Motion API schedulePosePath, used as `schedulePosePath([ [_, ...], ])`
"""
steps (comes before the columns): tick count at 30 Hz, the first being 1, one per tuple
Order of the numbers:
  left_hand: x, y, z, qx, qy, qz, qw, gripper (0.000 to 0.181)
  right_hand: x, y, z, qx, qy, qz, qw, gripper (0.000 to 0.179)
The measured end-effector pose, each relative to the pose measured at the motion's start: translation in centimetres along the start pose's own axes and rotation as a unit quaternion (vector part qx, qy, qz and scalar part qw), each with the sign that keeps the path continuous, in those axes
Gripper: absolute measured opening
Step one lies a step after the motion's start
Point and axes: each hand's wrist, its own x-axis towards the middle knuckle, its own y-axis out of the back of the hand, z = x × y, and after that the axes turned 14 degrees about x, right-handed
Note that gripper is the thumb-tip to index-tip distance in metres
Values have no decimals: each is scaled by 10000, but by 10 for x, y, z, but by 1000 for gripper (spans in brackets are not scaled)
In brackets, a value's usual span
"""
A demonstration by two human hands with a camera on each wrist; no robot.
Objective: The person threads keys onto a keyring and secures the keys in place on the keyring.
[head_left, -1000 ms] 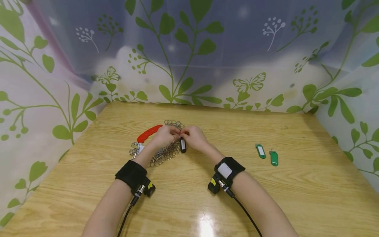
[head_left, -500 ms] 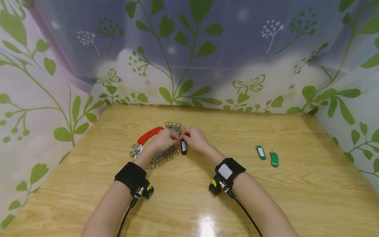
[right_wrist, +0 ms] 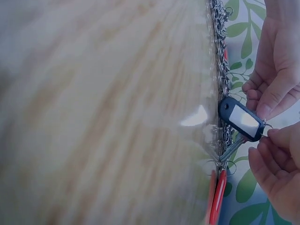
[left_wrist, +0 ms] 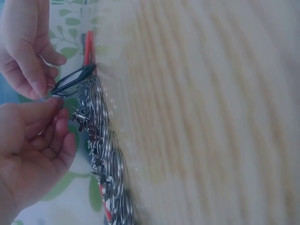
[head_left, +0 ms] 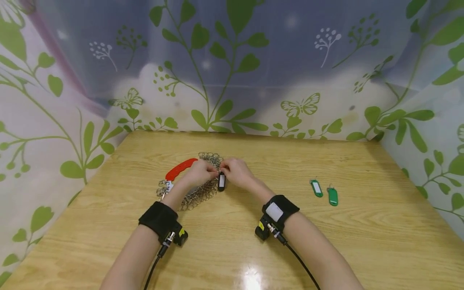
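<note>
A black key tag (head_left: 221,182) with a white label hangs between my two hands. At its end is a thin metal ring (right_wrist: 267,125), partly hidden by fingertips. My left hand (head_left: 200,173) pinches this ring from the left, thumb against index finger. From the other side my right hand (head_left: 237,172) pinches at the same ring, its fingertips close to the left ones. Right behind and beside the tag lies a bunch of many metal rings (left_wrist: 112,159), strung along a holder with a red curved handle (head_left: 180,168). My left hand and forearm cover part of that bunch.
Two green key tags, one with a white label (head_left: 316,188) and one plain green (head_left: 332,196), lie on the wooden table (head_left: 232,241) to the right. A leaf-patterned cloth (head_left: 253,104) hangs along the table's back and sides. Black cables run from both wrist bands.
The left fingers have curled in and down a little at the ring since a second ago. The hands and black key tag otherwise keep their place; the head view shifts slightly.
</note>
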Motion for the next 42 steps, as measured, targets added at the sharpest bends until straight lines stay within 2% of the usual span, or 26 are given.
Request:
schedulePosePath([
  [6, 0, -1, -2, 77, -115, -30, 9999, 13, -1, 0, 0, 51, -78, -11, 10000, 8],
  [11, -1, 0, -2, 260, -252, 40, 9993, 15, -1, 1, -1, 103, -285, -129, 9995, 8],
  [18, 3, 0, 0, 152, -120, 4, 9998, 34, 0, 2, -3, -11, -84, -442, 9990, 9],
  [21, 4, 1, 1, 126, -58, 87, 9999, 30, 2, 2, -3, -1, -78, -430, 9990, 9],
  [25, 4, 1, 0, 91, -54, -19, 9999, 15, 1, 2, -4, 34, -355, -486, 9982, 8],
  [29, 4, 0, 0, 78, -2, -190, 9998, 13, -1, 0, -4, 188, -651, -728, 9950, 11],
  [32, 3, -1, 1, 124, 3, -174, 9998, 13, -1, -1, -3, 223, -758, -780, 9938, 12],
  [37, 1, -1, 1, 290, -77, -37, 9995, 17, -2, -2, -1, 246, -715, -818, 9938, 11],
  [42, 0, -2, 2, 249, 5, 30, 9997, 24, -1, -2, 0, 155, -383, -1026, 9939, 13],
])
